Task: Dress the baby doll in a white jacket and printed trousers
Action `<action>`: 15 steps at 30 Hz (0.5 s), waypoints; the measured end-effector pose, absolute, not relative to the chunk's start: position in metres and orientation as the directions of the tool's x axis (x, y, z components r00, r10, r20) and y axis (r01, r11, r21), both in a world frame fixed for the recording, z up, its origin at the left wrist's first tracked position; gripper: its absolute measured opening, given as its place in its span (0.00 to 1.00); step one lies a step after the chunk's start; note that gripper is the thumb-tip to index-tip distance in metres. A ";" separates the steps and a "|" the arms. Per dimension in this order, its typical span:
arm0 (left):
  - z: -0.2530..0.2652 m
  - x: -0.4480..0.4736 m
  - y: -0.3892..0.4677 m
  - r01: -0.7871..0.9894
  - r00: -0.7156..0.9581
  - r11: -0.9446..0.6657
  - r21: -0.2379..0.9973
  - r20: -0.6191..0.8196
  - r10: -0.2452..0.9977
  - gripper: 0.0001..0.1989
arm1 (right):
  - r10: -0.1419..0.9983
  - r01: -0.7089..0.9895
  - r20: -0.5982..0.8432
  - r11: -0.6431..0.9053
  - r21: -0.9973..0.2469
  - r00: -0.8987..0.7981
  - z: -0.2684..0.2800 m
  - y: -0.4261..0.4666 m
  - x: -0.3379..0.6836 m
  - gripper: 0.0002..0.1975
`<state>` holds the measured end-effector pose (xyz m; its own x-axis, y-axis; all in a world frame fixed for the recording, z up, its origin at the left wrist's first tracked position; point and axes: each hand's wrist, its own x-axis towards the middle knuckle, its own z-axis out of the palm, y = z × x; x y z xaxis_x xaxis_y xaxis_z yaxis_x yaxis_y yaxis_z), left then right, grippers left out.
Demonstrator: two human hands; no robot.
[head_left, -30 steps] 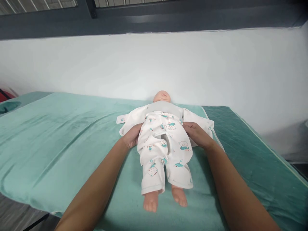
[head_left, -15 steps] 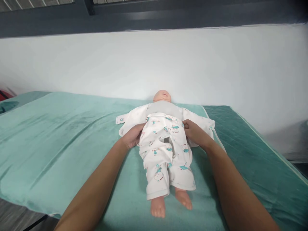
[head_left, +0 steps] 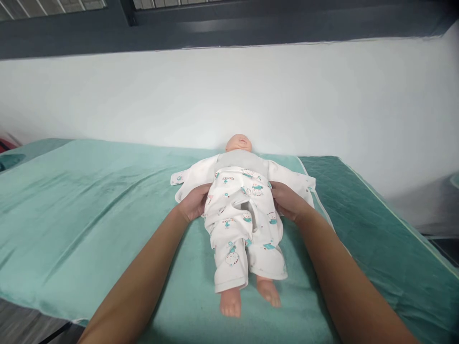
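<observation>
Printed trousers clothe the baby doll on the mint sheet. Left hand (9 o'clock) and right hand (3 o'clock), touching the sides, apparently adjust the fit; whether the hidden fingertips clamp cloth cannot be told. The next move calls for even handling.

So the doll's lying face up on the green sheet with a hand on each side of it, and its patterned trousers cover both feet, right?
Not quite: the head view shows both feet bare, sticking out below the patterned trousers. The rest is right, including the left hand and right hand beside the doll.
</observation>
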<state>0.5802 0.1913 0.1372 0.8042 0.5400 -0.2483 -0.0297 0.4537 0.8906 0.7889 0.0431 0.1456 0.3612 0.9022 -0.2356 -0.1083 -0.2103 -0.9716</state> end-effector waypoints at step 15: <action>0.139 0.587 0.185 -0.027 0.808 0.415 0.909 -0.224 0.544 0.19 | 0.901 -0.253 -0.174 -0.074 -0.965 0.397 0.133 0.049 0.796 0.21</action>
<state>0.5870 0.1855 0.1386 0.8083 0.5443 -0.2245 -0.0271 0.4153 0.9093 0.7955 0.0486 0.1326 0.3965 0.9015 -0.1736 -0.2534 -0.0743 -0.9645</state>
